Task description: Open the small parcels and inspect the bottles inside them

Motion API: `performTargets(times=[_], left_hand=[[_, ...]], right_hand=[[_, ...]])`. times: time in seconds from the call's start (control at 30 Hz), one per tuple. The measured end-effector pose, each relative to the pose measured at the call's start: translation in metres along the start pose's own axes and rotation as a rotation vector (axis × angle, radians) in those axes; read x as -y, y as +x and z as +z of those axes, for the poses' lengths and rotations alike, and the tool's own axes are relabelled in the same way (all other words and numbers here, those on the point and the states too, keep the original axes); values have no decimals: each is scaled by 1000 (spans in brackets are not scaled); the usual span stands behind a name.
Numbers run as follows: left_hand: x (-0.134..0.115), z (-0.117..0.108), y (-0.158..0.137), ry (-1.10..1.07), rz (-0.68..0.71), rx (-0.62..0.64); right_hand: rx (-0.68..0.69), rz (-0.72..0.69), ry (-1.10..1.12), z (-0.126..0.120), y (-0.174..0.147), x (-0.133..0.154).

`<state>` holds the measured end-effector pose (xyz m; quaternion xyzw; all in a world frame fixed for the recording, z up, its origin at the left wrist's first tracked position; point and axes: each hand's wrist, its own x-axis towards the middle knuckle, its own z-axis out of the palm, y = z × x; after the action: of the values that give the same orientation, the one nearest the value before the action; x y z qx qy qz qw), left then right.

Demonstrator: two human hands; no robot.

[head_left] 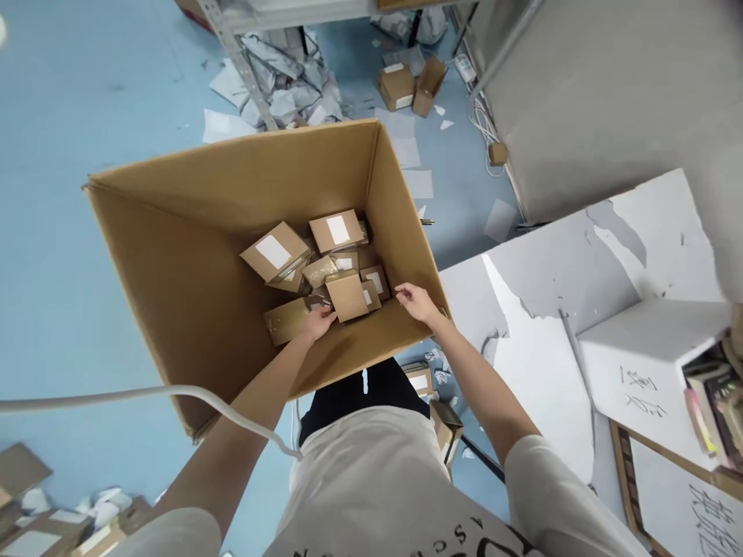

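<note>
Head view shows a large, open brown cardboard carton (232,182) with small parcels loose on its floor; the one at the left hand (318,322), a plain tan cardboard box (346,298), lies toward the carton's near side. That hand's fingertips sit at the box's lower edge, though I cannot tell whether they grip it. The right hand (415,300) is inside the carton's right wall, fingers loosely curled, with nothing visible in them. The box looks light and stiff, its card probably smooth but not slippery; opposite side edges would make the best hold, while its contents' fragility is unknown. Crowding it within the carton are a long brown taped box (287,321) and a shiny tape-wrapped packet (320,272). The carton's tall walls limit wrist room, and a thick white cable (197,392) crosses its near left corner and the left forearm, where it might snag.
</note>
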<state>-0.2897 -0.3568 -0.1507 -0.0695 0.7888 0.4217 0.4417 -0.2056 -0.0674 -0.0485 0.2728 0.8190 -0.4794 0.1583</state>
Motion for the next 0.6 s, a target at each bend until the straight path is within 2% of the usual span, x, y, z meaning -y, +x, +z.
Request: performTargets(times=[0.13, 0.3, 0.37, 0.5, 0.53, 0.6], left_hand=[[22, -11, 31, 54, -139, -91], [56, -10, 84, 89, -179, -129], [68, -5, 111, 114, -120, -137], [77, 7, 172, 210, 121, -106], [76, 11, 187, 257, 173, -83], [72, 19, 214, 505, 306, -2]], right_hand=[[107, 257, -73, 33, 68, -22], [170, 417, -104, 88, 131, -69], [195, 487, -89, 113, 148, -93], [239, 657, 0, 162, 167, -145], [251, 705, 37, 173, 168, -156], [274, 793, 134, 193, 169, -176]])
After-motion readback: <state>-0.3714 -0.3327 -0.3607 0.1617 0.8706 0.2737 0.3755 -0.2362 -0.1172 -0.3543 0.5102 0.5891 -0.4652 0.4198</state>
